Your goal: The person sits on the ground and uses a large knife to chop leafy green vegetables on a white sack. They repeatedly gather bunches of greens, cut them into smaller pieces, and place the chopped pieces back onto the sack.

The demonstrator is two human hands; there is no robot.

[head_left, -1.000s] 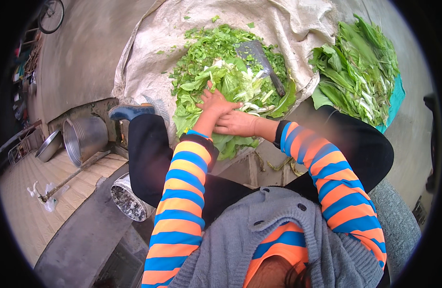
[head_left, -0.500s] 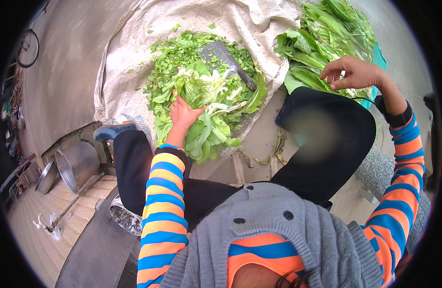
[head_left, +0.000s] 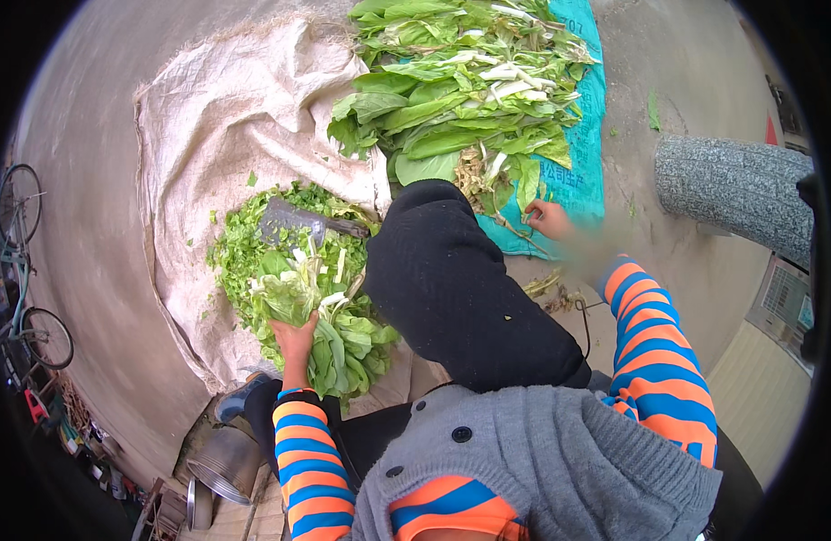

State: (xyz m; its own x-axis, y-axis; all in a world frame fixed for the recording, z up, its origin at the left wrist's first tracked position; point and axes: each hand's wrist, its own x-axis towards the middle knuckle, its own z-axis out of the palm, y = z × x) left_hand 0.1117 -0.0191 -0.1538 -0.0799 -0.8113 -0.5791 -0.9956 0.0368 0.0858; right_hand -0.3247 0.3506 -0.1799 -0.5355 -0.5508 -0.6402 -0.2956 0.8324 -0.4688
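1. While the left hand (head_left: 293, 337) clasps greens (head_left: 287, 294), lower left of centre, fingers partly hidden, a cleaver (head_left: 291, 222) lies just above.
2. Right hand (head_left: 548, 219) beside leaf pile (head_left: 469, 113), upper centre: fingers bent; cannot tell if pinching.

Site: apparently a household yard; bare concrete ground (head_left: 95, 270), bicycle (head_left: 25, 281) at left edge, large metal pot (head_left: 228, 462) lower left.

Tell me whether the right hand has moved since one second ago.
Yes: rightward, from the leafy bunch to the near side of the teal sheet, the right hand shows.
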